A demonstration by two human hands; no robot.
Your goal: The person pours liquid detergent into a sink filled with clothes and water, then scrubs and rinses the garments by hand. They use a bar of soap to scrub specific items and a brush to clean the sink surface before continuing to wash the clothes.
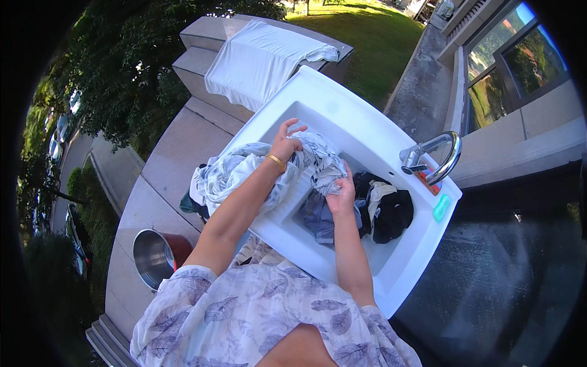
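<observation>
A bunched white cloth with a dark print (pixel 318 153) stretches between my hands above the basin of a white laundry sink (pixel 330 103). My left hand (pixel 288 144) pinches it near the thumb, its other fingers spread. My right hand (pixel 341 192) grips the cloth's lower right end. Left of my left wrist, a heap of pale fabric (pixel 234 174) rests on the sink's ribbed washboard side and hangs over the edge. Below my right hand lie a grey-blue garment (pixel 316 218) and a black garment (pixel 392 215) in the basin, with a cream piece between dark cloths.
A chrome faucet (pixel 431 153) arches at the sink's right corner, beside a green soap bar or brush (pixel 441 208). A metal bucket (pixel 158 257) stands on the paving to the left. White cloth (pixel 261 57) drapes a stone ledge behind the sink. Windows (pixel 518 69) line the right.
</observation>
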